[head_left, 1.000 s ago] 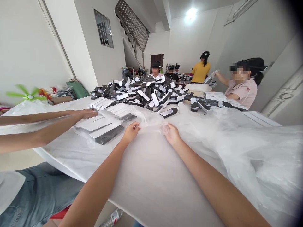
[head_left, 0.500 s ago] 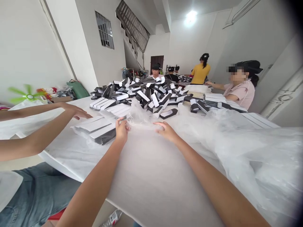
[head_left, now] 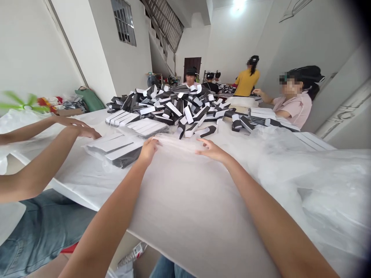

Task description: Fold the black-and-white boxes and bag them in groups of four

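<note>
A thin clear plastic bag (head_left: 179, 144) lies stretched sideways between my two hands over the white-covered table (head_left: 197, 200). My left hand (head_left: 149, 150) pinches its left end, fingers closed. At the bag's right end is my right hand (head_left: 213, 150), with thumb and fingers apart; whether the fingertips touch the plastic is hard to tell. Just left of my left hand is a bagged pack of black and white strips (head_left: 116, 148). Beyond the bag rises a large heap of folded black and white pieces (head_left: 171, 106).
A co-worker's arms (head_left: 58, 154) reach in from the left, hands beside the bagged pack. Loose plastic bags (head_left: 319, 185) pile up on the right. Another person (head_left: 295, 104) sits at the far right side. A plastic bottle (head_left: 136, 253) lies below the table edge.
The crumpled bag has been drawn out flatter between my hands. My right hand has moved slightly right and up. The co-worker's hands have shifted left, off the bagged pack.
</note>
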`<act>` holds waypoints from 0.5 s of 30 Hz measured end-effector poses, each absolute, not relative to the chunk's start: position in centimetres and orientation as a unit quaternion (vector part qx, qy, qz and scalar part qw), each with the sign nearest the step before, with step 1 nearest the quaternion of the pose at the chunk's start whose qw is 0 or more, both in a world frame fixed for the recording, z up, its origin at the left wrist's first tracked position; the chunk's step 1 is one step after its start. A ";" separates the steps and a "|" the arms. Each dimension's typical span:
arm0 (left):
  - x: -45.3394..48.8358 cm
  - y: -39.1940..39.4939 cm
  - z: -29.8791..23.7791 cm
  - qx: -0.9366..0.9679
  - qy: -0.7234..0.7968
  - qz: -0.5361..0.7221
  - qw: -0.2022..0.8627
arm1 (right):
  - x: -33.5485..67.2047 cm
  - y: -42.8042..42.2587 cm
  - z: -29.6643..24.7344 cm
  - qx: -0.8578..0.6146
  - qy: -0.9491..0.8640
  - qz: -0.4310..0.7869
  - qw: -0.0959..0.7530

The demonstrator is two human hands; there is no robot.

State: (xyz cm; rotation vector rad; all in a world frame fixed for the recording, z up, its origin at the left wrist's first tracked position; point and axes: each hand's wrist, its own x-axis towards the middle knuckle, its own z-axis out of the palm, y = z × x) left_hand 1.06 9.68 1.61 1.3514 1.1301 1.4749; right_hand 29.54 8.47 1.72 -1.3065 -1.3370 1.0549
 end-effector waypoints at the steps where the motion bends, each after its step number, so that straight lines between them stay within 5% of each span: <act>1: 0.9 9.7 1.7 0.527 0.442 0.583 0.433 | 29.6 8.6 1.6 -0.546 -0.555 0.415 0.471; 8: 0.4 8.7 2.1 0.543 0.421 0.516 0.511 | 29.7 10.2 0.2 -0.505 -0.474 0.485 0.533; 15: 0.7 10.3 -0.6 0.605 0.563 0.445 0.345 | 30.1 9.5 0.5 -0.453 -0.458 0.542 0.539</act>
